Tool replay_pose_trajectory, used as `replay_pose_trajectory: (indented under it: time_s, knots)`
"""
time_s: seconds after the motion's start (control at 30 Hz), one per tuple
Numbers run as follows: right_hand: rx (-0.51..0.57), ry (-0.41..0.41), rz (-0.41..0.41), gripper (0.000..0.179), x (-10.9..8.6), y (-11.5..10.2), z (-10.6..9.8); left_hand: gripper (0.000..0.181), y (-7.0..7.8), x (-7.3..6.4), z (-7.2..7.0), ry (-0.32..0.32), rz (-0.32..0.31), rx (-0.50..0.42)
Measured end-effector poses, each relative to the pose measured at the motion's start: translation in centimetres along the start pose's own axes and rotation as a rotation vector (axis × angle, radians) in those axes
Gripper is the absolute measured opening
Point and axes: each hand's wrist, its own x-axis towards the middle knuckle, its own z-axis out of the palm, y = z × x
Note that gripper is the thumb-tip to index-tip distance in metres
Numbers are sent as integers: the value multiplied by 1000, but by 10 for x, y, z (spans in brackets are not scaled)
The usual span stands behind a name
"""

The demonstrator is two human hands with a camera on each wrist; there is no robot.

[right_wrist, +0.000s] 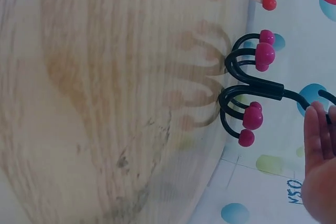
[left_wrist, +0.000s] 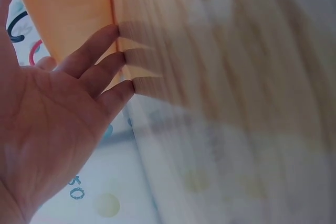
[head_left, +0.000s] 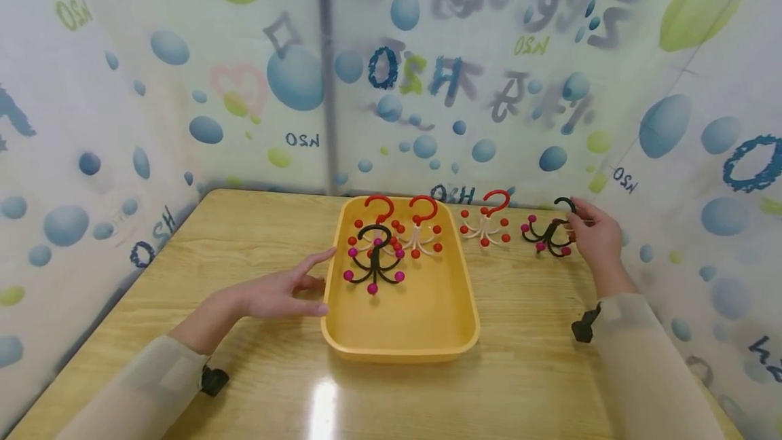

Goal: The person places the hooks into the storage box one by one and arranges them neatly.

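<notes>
My right hand (head_left: pixel 599 240) pinches the crook of a black multi-arm hook (head_left: pixel 552 231) with pink ball tips, at the table's right rear. In the right wrist view, this hook (right_wrist: pixel 266 88) stands with its arms near the wood and its neck at my fingers. My left hand (head_left: pixel 277 296) has its fingers spread along the left wall of a yellow tray (head_left: pixel 403 331), fingertips at the wall. Inside the tray lie a similar black hook (head_left: pixel 375 260) and two red-and-white hooks (head_left: pixel 436 209) with red ball tips, one partly hidden behind the black one.
Between tray and right hand, another red-and-white hook (head_left: pixel 485 228) sits on the wooden table (head_left: pixel 263 372). Patterned curtains (head_left: pixel 244 134) enclose the table at the back and both sides.
</notes>
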Motion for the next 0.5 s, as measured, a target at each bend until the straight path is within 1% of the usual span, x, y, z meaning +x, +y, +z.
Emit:
replay_pose_trajectory:
  time_s: [0.1, 0.23, 0.4, 0.5]
  knots:
    - [-32, 26, 19, 46, 0, -1, 1, 106, 1, 1, 0, 1, -3, 10]
    - [-55, 45, 37, 45, -1, -2, 3, 106, 3, 0, -1, 2, -3, 23]
    - [-41, 50, 60, 44, 1, -2, 4, 106, 3, -1, -2, -2, 12, 20]
    - [-18, 58, 89, 44, 2, -2, 4, 106, 2, 0, -1, -8, 17, 17]
